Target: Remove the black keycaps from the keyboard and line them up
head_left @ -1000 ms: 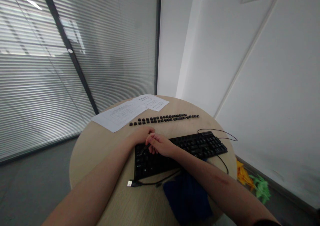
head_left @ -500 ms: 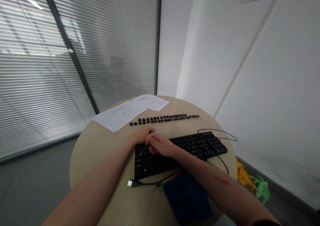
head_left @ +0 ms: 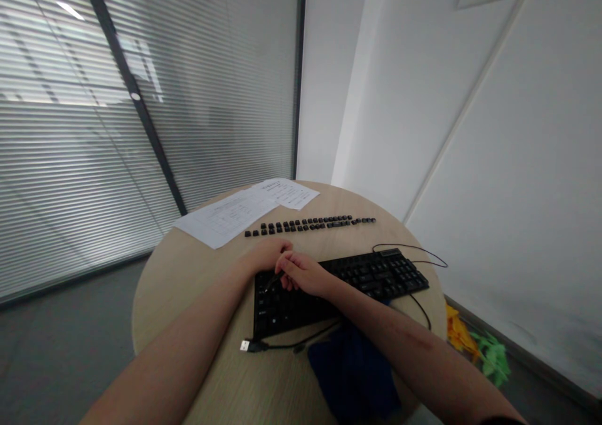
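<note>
A black keyboard [head_left: 301,309] lies at a slant on the round table, partly beneath my hands. My right hand [head_left: 301,272] is closed above its left half. From those fingers a thin dark tool [head_left: 271,283] points down and left onto the keys; its exact kind is unclear. My left hand [head_left: 269,253] rests at the keyboard's far left edge, just beyond the right one. Its fingers are curled, and what they hold, if anything, is hidden. Past both hands, loose black keycaps [head_left: 292,226] stand in two rows on the wood.
Printed sheets [head_left: 226,219] lie at the table's far left. A USB plug [head_left: 251,346] with its cable sits before the keyboard, beside a dark blue cloth [head_left: 352,372] under my right forearm. More cable [head_left: 430,249] loops off the right side. A white wall stands close behind.
The view has shifted very slightly. Both hands, the thin tool and the keyboard keep their places, with no visible change.
</note>
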A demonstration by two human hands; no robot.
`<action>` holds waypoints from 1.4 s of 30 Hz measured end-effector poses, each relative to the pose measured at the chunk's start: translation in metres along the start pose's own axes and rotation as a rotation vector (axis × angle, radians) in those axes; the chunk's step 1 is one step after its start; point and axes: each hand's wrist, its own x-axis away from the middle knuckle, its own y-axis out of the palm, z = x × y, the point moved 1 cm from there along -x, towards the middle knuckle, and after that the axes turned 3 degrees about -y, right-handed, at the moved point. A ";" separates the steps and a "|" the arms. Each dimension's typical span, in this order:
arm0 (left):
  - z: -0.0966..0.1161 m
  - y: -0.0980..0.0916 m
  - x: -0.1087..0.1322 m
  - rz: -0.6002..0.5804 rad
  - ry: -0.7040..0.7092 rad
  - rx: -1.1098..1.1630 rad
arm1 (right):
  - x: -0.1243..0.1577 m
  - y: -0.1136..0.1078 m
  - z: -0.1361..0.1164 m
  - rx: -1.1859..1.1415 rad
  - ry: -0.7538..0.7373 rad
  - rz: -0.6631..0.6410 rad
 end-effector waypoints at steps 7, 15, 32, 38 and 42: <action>0.000 0.000 0.001 -0.001 0.010 -0.001 | 0.000 0.000 0.000 0.011 0.005 0.006; 0.001 -0.001 0.001 -0.005 0.004 -0.021 | 0.000 0.000 0.002 0.001 -0.004 0.007; 0.004 -0.002 0.002 -0.024 -0.027 -0.027 | 0.000 -0.001 0.003 0.013 -0.021 0.003; 0.005 -0.002 0.002 -0.021 -0.025 -0.018 | -0.001 0.000 0.008 0.004 -0.031 0.011; 0.004 -0.001 0.002 -0.009 -0.030 -0.014 | -0.002 -0.001 0.009 0.000 -0.032 0.005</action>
